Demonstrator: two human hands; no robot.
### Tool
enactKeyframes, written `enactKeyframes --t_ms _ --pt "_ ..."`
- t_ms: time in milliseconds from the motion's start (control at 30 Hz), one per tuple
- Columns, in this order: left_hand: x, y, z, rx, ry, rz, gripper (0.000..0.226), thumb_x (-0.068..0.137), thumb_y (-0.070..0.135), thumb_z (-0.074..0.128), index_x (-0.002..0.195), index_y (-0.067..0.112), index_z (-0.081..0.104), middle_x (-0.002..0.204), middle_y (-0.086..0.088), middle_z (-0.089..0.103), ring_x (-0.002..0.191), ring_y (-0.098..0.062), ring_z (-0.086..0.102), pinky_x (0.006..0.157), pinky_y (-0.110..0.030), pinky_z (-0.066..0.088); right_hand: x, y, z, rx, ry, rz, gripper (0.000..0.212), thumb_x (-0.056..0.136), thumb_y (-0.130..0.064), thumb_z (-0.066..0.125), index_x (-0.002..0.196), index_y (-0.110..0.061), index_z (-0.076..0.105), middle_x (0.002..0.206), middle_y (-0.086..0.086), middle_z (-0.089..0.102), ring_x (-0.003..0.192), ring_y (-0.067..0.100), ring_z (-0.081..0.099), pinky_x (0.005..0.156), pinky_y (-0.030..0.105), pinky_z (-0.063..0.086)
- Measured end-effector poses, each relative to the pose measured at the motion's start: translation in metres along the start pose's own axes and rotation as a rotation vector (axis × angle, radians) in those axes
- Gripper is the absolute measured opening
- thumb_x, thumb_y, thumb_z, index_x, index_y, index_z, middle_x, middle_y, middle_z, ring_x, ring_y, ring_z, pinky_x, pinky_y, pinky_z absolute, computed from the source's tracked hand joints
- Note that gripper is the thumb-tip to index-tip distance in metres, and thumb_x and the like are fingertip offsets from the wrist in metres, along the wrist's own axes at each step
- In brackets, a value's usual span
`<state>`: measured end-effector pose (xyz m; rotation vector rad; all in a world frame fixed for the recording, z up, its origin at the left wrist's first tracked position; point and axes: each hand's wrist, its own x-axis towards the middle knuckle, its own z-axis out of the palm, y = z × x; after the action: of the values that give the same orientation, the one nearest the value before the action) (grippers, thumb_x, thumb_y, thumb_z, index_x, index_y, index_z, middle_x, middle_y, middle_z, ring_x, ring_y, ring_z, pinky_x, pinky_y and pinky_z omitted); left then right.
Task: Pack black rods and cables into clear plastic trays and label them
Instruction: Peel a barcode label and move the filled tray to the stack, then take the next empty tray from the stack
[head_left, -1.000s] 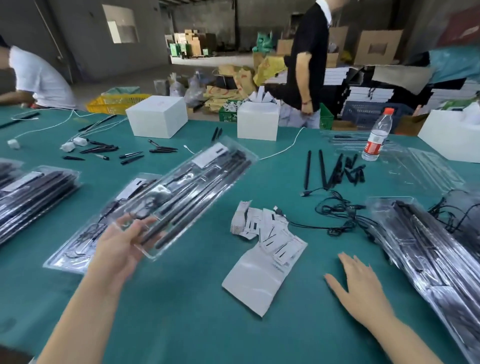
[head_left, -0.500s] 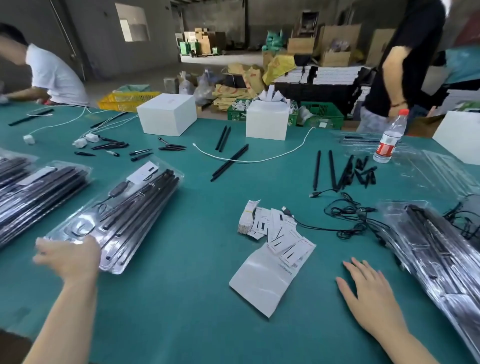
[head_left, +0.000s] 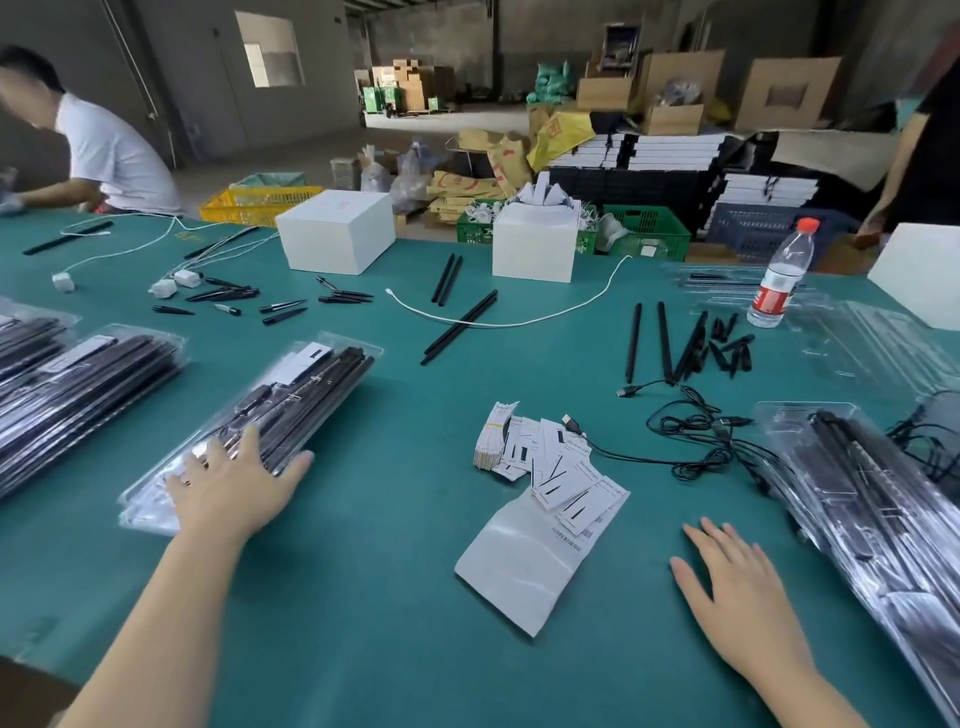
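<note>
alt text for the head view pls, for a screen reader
A person's left hand lies flat on a packed clear tray of black rods on a green table; the right hand rests open on the table near labels and cables.

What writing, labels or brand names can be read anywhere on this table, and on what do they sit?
Nothing reads clearly.
Label stickers: barcodes and script print, too small.
Water bottle: red label, lettering blurred.
White labels on the packed trays: print too small.
Yellow sacks behind the table: red marks, unreadable.
</note>
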<state>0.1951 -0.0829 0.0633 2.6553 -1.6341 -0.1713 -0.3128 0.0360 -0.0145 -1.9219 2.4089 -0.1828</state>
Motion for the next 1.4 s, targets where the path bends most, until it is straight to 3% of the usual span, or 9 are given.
enactKeyframes --t_ms 100,333,567,733,867,967,1100,1267,1400 --pt "0.003 0.001 0.015 0.121 -0.035 -0.029 0.101 0.076 0.089 0.039 0.156 0.045 -0.004 0.167 -0.006 -0.006 0.15 -0.046 0.002 0.117 -0.066 0.011 0.0 0.001 0.0 0.005 0.0 0.0 0.062 0.1 -0.059 0.022 0.155 -0.031 0.027 0.163 -0.01 0.021 0.152 0.011 0.011 0.125 0.034 0.005" --pt "0.014 -0.005 0.022 0.138 0.02 -0.088 0.079 0.089 0.078 0.034 0.154 0.05 -0.001 0.167 -0.005 0.002 0.148 -0.042 0.007 0.114 -0.063 0.016 0.0 0.001 0.002 0.008 0.008 0.0 0.062 0.1 -0.06 0.022 0.155 -0.031 0.028 0.163 -0.01 0.022 0.152 0.011 0.011 0.125 0.034 0.004" --pt "0.024 -0.007 0.021 0.161 -0.01 -0.124 0.073 0.095 0.069 0.028 0.155 0.046 -0.006 0.167 -0.009 -0.006 0.149 -0.044 0.0 0.115 -0.065 0.012 -0.001 0.002 0.003 0.008 0.013 -0.002 0.061 0.1 -0.059 0.023 0.154 -0.031 0.028 0.163 -0.01 0.022 0.152 0.011 0.012 0.124 0.033 0.005" --pt "0.026 0.0 0.018 0.178 0.018 -0.097 0.08 0.097 0.052 0.042 0.159 0.032 -0.006 0.165 -0.015 -0.015 0.151 -0.039 -0.014 0.119 -0.064 0.002 0.0 0.0 0.003 0.016 0.012 0.003 0.06 0.1 -0.058 0.024 0.154 -0.03 0.029 0.163 -0.009 0.023 0.152 0.012 0.012 0.124 0.034 0.005" --pt "0.017 0.029 0.015 0.156 0.147 0.096 0.083 0.095 0.034 0.049 0.16 0.022 -0.002 0.165 -0.02 -0.011 0.152 -0.038 -0.013 0.122 -0.053 -0.002 -0.001 -0.001 0.002 0.0 0.01 0.006 0.06 0.1 -0.058 0.024 0.154 -0.031 0.029 0.163 -0.009 0.023 0.152 0.012 0.012 0.124 0.034 0.005" --pt "-0.006 0.074 0.019 -0.07 0.209 0.317 0.068 0.099 0.032 0.049 0.158 0.015 0.02 0.165 -0.02 0.008 0.153 -0.034 0.006 0.123 -0.045 0.012 -0.002 -0.002 0.002 0.004 0.011 0.007 0.059 0.101 -0.058 0.025 0.153 -0.031 0.03 0.162 -0.009 0.024 0.152 0.012 0.013 0.124 0.034 0.005" --pt "-0.067 0.151 0.036 -0.399 0.046 0.609 0.054 0.103 0.039 0.044 0.152 0.019 0.035 0.163 -0.004 0.022 0.147 -0.024 0.028 0.115 -0.042 0.034 -0.001 -0.002 0.0 -0.007 0.006 0.009 0.058 0.101 -0.057 0.026 0.153 -0.032 0.029 0.163 -0.01 0.022 0.152 0.011 0.011 0.124 0.033 0.004" --pt "-0.14 0.227 0.072 -0.204 -0.04 1.027 0.056 0.105 0.044 0.033 0.156 0.021 0.027 0.167 -0.005 0.011 0.153 -0.022 0.01 0.123 -0.038 0.014 -0.002 -0.003 -0.002 -0.002 -0.007 0.016 0.059 0.101 -0.057 0.025 0.154 -0.032 0.027 0.164 -0.01 0.019 0.152 0.011 0.009 0.124 0.033 0.002" --pt "-0.165 0.248 0.096 -0.018 -0.102 1.06 0.058 0.105 0.046 0.027 0.158 0.024 0.018 0.167 -0.01 0.005 0.154 -0.026 0.001 0.124 -0.042 0.002 0.0 -0.002 -0.002 0.025 -0.023 0.01 0.058 0.102 -0.056 0.025 0.155 -0.031 0.026 0.164 -0.009 0.018 0.153 0.011 0.008 0.124 0.033 0.002"
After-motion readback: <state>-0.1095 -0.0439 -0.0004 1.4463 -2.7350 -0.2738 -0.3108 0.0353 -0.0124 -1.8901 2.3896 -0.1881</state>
